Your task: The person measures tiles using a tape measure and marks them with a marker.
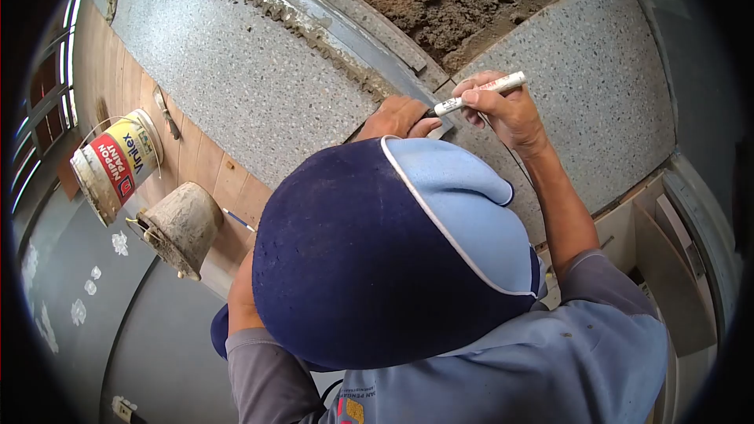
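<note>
My right hand [503, 106] grips a white marker [481, 94] between thumb and fingers. The marker's dark tip points left and down, right beside my left fingers. My left hand [397, 116] is closed over the lower end of a long grey metal straightedge [369, 51], its fingers pressed together there. Crusted mortar [290, 16] runs along the straightedge's near side. Under it lies a speckled terrazzo slab [259, 71], and a second speckled slab [581, 86] is to the right. My dark blue and light blue cap [338, 243] fills the centre and hides my left forearm.
A Nippon Paint bucket [126, 153] and a mortar-stained bucket [184, 220] are at left. A trowel-like tool [166, 114] lies on the wood-look floor [129, 71]. Brown soil or wet mortar [440, 0] fills the top. An open cabinet [660, 243] stands at lower right.
</note>
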A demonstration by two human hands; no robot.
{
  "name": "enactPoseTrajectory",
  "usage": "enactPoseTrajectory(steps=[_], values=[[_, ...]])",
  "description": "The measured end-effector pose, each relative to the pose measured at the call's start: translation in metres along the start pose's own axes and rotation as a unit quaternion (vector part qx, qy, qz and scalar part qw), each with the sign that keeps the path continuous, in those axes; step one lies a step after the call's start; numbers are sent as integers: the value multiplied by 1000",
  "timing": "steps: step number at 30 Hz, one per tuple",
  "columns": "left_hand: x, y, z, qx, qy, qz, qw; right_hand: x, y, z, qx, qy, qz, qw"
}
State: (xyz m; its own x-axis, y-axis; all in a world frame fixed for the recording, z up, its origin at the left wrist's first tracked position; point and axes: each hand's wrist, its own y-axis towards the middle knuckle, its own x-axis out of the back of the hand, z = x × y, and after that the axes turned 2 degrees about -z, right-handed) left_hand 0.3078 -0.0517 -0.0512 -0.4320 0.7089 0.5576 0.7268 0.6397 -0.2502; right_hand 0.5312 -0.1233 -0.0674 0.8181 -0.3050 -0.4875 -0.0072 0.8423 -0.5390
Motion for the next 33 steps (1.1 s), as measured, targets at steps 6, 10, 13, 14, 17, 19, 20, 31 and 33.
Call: enactPoseTrajectory(steps=[6,10,13,14,17,19,20,31,33], values=[[9,9,-7,-79,70,-77,991,-4,12,5,20,9,-18,1000],[26,18,-18,-82,106,-105,985,-14,25,16,60,16,-17,998],[36,23,-26,-94,137,-115,979,-18,30,28,50,28,-11,998],[39,25,-28,-96,148,-118,977,-21,31,32,47,29,-18,998],[45,26,-32,-104,159,-126,974,-31,32,45,40,30,-36,998],[53,31,-29,-129,176,-128,967,-30,41,56,42,50,-90,994],[59,27,-23,-128,196,-148,961,-20,46,63,43,69,-146,986],[122,57,80,-72,272,-172,944,-86,178,118,351,-219,-70,908],[113,56,84,-41,274,-135,951,-110,217,114,351,-259,-30,899]])
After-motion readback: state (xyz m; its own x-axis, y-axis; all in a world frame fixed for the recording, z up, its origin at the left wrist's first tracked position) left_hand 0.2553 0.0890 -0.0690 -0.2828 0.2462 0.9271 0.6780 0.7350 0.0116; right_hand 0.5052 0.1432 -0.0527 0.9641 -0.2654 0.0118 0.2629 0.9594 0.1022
